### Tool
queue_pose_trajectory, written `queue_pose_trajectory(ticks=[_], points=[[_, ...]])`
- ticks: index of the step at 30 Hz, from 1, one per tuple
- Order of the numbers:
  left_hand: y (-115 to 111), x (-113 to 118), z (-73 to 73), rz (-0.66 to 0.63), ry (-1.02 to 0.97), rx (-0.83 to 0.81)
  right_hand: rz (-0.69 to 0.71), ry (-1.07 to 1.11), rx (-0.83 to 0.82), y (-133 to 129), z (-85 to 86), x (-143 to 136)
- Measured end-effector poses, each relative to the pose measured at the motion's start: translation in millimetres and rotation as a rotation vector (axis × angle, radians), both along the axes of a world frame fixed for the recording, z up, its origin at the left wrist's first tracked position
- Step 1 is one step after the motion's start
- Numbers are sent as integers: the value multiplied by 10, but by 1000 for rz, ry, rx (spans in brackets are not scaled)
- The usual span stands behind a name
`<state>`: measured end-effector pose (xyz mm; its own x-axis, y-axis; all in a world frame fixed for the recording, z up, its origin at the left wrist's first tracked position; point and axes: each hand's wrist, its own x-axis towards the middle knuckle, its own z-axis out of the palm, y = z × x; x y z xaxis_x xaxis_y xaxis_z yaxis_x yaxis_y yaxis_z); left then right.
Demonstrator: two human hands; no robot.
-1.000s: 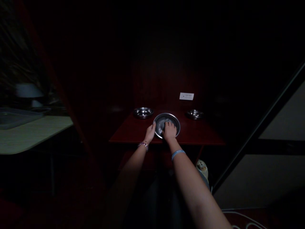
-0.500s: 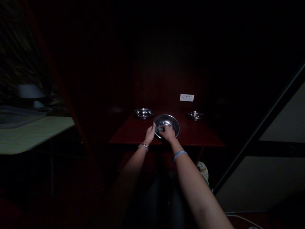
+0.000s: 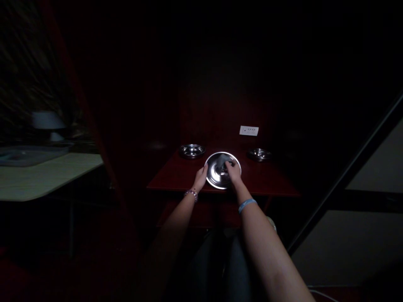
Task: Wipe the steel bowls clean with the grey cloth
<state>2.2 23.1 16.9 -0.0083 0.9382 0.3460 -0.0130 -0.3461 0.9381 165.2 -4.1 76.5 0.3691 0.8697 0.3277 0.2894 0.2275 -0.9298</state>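
Note:
A round, shiny metal bowl [image 3: 215, 176] is tilted above the front of a dark red table [image 3: 170, 176]. My left hand [image 3: 200, 177] grips its left rim, a beaded bracelet on that wrist. Over the bowl's right part, my right hand [image 3: 233, 172] is closed on a greyish cloth [image 3: 223, 160] that lies against the metal. A blue band circles my right wrist. The fingertips of my right hand are partly hidden by shadow and the cloth.
Two more metal bowls rest on the red table, one at the back left [image 3: 192, 151] and one at the back right [image 3: 259, 154]. A white socket panel [image 3: 249, 131] is on the wall behind. Further left is a pale table [image 3: 53, 174] with a lamp [image 3: 48, 121].
The bowl has turned so that its round face shows more fully. My right hand has moved right and slightly up across it with the cloth. The view has shifted slightly.

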Motion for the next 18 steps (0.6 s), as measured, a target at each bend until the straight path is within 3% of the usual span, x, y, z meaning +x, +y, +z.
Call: queue_pose_trajectory(ticks=[3, 5, 11, 18], points=[[12, -5, -12, 20, 17, -6, -174, -158, -10, -65, 37, 60], [13, -3, -12, 23, 18, -6, -195, -318, -20, -118, 42, 93], [-26, 11, 31, 16, -3, 3, -4, -698, -66, -195, 11, 22], [-74, 7, 81, 51, 15, 3, 230, -799, -130, -161, -46, -67]])
